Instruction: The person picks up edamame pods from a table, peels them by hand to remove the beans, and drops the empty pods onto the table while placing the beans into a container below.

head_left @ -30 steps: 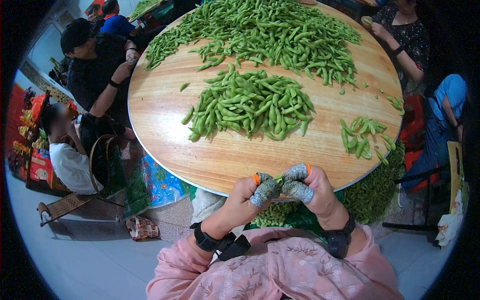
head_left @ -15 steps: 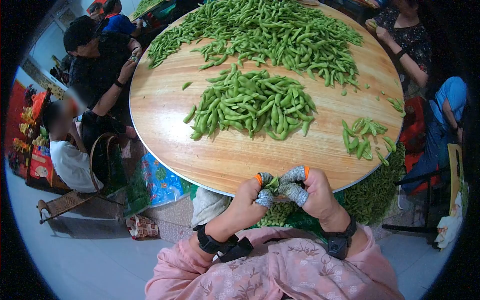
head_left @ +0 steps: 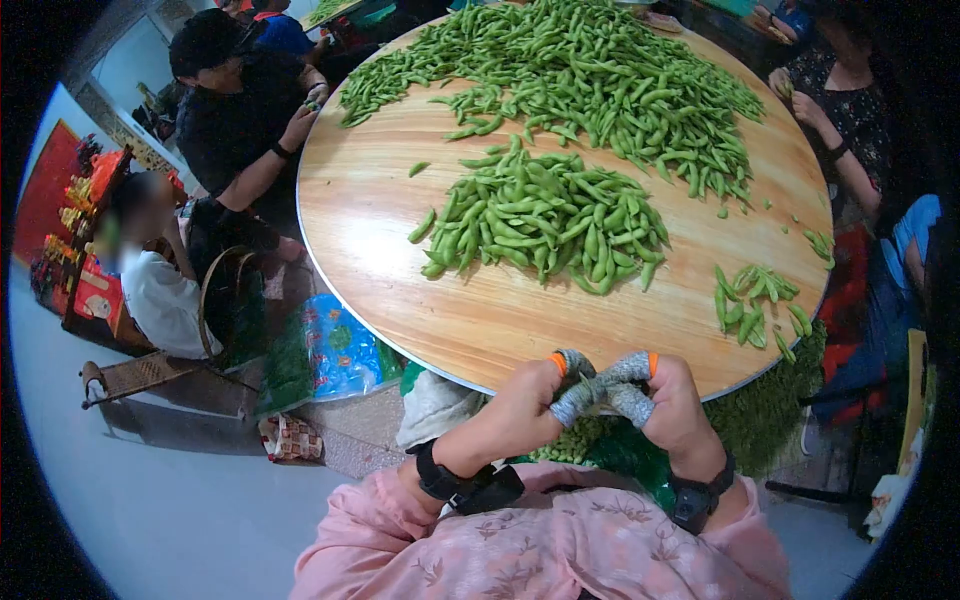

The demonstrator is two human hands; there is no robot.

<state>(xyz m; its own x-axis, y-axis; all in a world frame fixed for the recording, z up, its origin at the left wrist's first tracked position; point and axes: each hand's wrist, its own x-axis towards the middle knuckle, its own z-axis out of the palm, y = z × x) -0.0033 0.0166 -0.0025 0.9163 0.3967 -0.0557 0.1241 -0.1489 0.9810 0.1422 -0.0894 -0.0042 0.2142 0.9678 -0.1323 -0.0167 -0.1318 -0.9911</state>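
My left hand [head_left: 530, 403] and my right hand [head_left: 676, 402] meet just over the near edge of the round wooden table [head_left: 385, 310]. Grey wraps with orange bands cover their thumbs and fingertips. Both are closed, fingertips pressed together on a green soybean pod, which the wraps hide almost wholly. Beneath them, shelled green beans [head_left: 572, 440] lie in a container whose rim I cannot make out. Past my hands, a small heap of soybean pods [head_left: 550, 215] rests on the tabletop.
A far larger pile of pods [head_left: 600, 80] covers the table's back. Some flattened pods [head_left: 750, 295] lie at the right. Empty-looking husks [head_left: 765, 410] fill the floor below the right edge. Other people sit around the table; a wicker chair [head_left: 150, 370] stands at left.
The view has shifted, so the table appears farther right and slightly lower. My hands remain together; the pod between them shows less than before.
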